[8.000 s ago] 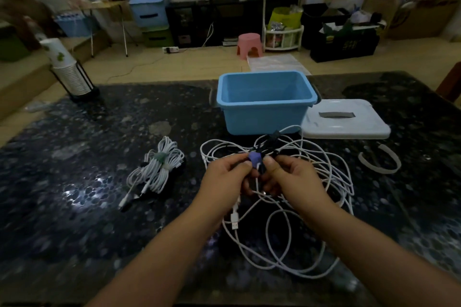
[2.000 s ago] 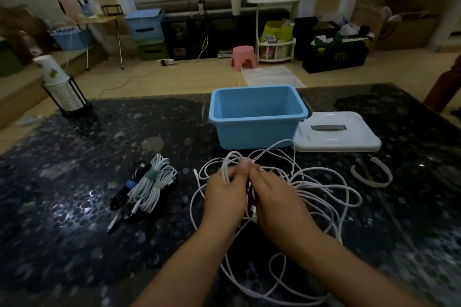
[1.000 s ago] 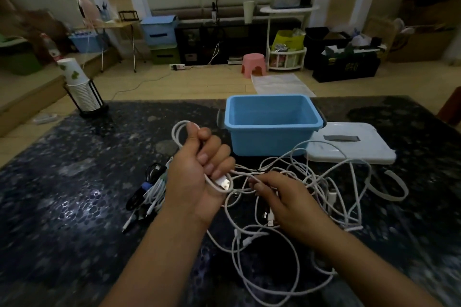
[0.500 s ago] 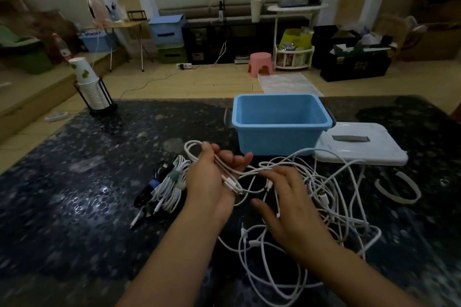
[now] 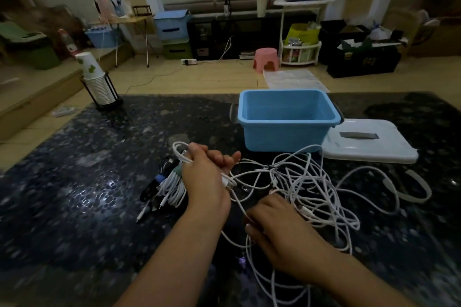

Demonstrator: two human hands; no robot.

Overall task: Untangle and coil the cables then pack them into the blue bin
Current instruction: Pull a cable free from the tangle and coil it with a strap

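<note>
On the dark table (image 5: 74, 182), far side, sits the bin (image 5: 287, 129), open, w/ nothing seen inside. White lid (image 5: 369, 142) lies flat just right of it. Near & in the middle is the big messy tangle (image 5: 311, 189) of white cables. Left of that lies a tied bundle (image 5: 172, 184). Left hand (image 5: 207, 177) is curled round a few loops, held up. Right hand (image 5: 277, 227) pinches one strand low in the tangle. Cup stack (image 5: 96, 80) stands far left.
</note>
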